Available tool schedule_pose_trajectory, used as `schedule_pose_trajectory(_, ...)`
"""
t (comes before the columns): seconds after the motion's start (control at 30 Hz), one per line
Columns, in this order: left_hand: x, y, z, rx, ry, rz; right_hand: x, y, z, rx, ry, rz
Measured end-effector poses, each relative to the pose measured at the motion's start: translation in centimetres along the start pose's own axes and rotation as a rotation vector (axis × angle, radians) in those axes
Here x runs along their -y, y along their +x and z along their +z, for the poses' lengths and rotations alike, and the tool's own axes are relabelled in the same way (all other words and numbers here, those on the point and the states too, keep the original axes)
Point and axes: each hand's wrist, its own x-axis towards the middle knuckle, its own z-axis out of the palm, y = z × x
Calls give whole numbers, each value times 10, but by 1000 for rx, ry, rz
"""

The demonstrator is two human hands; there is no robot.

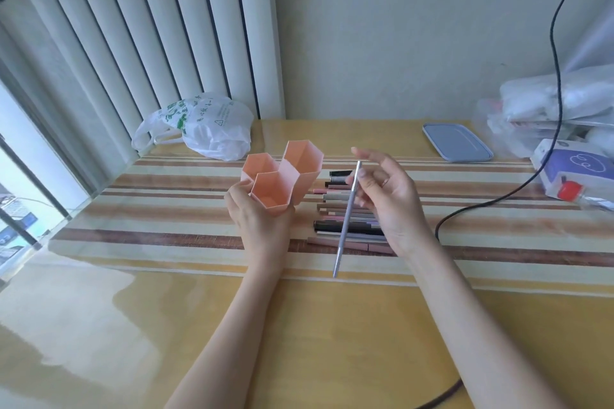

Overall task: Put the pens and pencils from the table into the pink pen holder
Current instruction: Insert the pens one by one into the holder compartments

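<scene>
The pink pen holder [285, 176] has three hexagonal tubes, all showing empty, and is tilted toward me. My left hand [259, 222] grips it from below and the left. My right hand [388, 199] holds a thin grey pen [347, 219] between thumb and fingers, lifted above the table and pointing down toward me. Under that hand, a row of several pens and pencils [345, 229] in black, grey and pink lies side by side on the striped mat, just right of the holder.
A white plastic bag [202, 126] sits at the back left. A blue-grey lid [457, 142] lies at the back right, beside plastic-wrapped packages [558, 109] and a purple box [574, 169]. A black cable [498, 199] crosses the table on the right. The striped mat [166, 209] covers the table's middle.
</scene>
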Motion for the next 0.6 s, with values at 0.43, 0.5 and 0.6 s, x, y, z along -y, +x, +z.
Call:
schedule_pose_trajectory(0.43, -3, -3, 0, 40, 37, 12, -8, -15, 2, 77, -378, -9)
schedule_pose_trajectory(0.5, -3, -3, 0, 47, 42, 42, -9, -16, 2, -53, -375, -88)
schedule_pose_trajectory(0.6, 2, -1, 1, 70, 74, 122, -2, -17, 1, -306, -265, -302)
